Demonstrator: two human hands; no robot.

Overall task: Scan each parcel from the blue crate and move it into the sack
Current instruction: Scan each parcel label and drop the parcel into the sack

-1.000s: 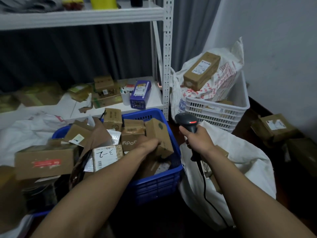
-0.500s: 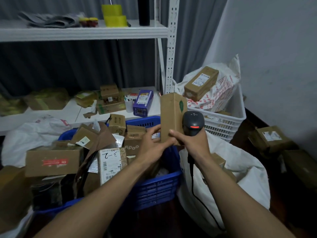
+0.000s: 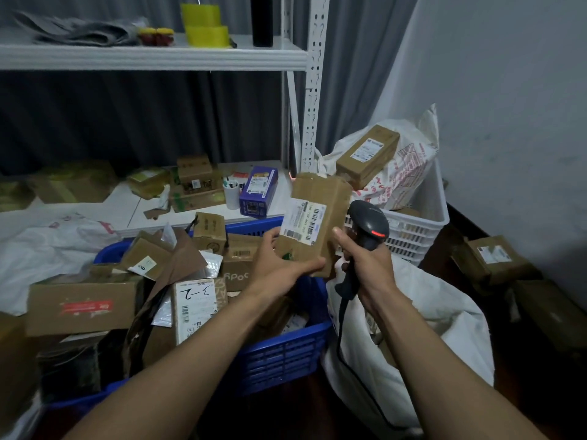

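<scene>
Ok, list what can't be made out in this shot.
All in the head view.
Label text on the parcel: too small and blurred.
Contents of the sack: mostly hidden by its own cloth.
Trigger of the scanner: covered by the right hand.
Lower layers of the blue crate: buried under parcels.

"3-2" handwritten on parcel label [image 3: 196, 300]; held parcel [image 3: 313, 223] label print illegible.

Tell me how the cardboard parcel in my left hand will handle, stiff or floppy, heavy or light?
Probably stiff: the cardboard parcel shows flat faces. Likely light, since the left hand holds it up by its lower end. Its ragged top edge suggests it could crush.
</scene>
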